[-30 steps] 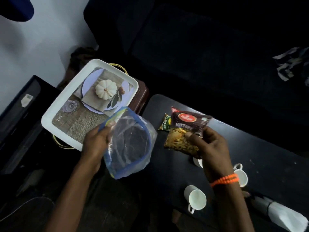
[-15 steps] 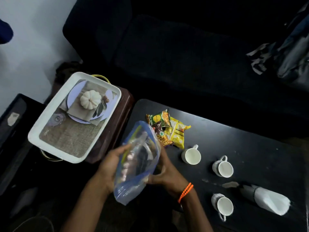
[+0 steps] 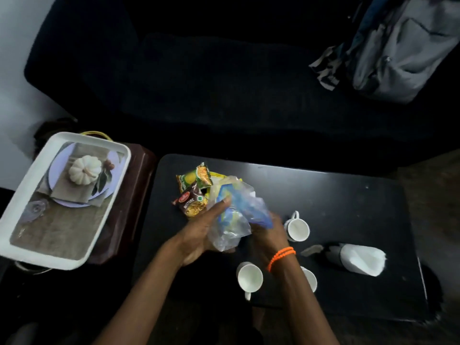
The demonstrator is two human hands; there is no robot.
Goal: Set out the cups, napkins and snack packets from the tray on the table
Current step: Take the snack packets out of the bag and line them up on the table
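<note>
A crumpled clear plastic bag with blue and yellow trim is held between my left hand and my right hand above the black table. Snack packets lie on the table just beyond my hands: a maroon one and green-yellow ones. Three white cups stand on the table: one right of my hands, one near the front edge, one partly hidden by my right forearm. A napkin holder with white napkins lies on its side at the right.
The white tray, printed with a pumpkin picture, rests on a brown stool left of the table. A dark sofa runs behind, with a grey backpack on its right end.
My right hand put the maroon packet down with the others, then joined my left hand on the plastic bag, which is now crumpled over the table. The view shifted right.
</note>
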